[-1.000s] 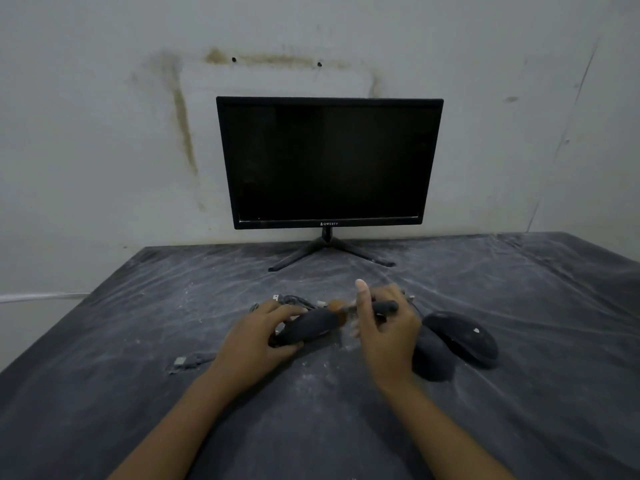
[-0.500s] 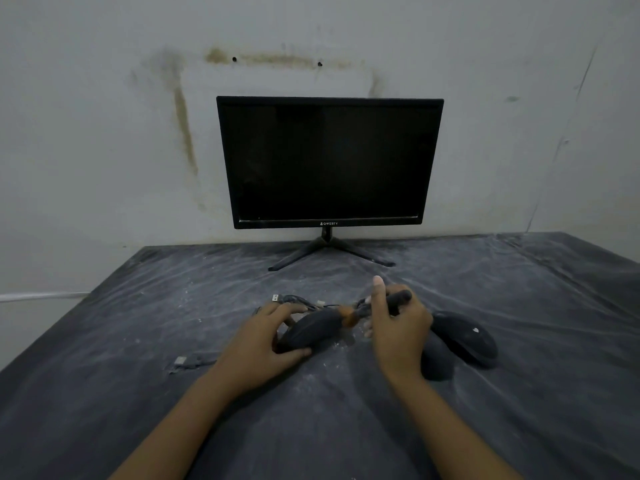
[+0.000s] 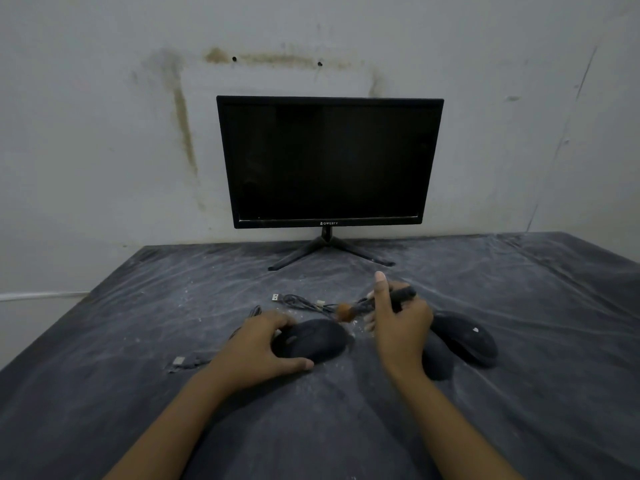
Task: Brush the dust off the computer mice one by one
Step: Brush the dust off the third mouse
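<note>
**Computer mouse (image 3: pixel 313 339) steadied, brush (image 3: pixel 346 311) poised at its far end**

Sits at lower centre of the frame on the dusty dark cloth (image 3: pixel 138 341), gripped by the left hand (image 3: pixel 259 344), thumb along the near side, fingers curled over the far-left edge. Could skid right into the neighbouring mouse (image 3: pixel 437 358) and third mouse (image 3: pixel 467 336) if swept hard under so light a hold. Could snag bristles in the tangled cables (image 3: pixel 301 301) just behind. Right hand (image 3: pixel 401 327) wrapped round the brush handle, index finger raised straight, bristles aimed left; touching the mouse or not, cannot tell.
</note>
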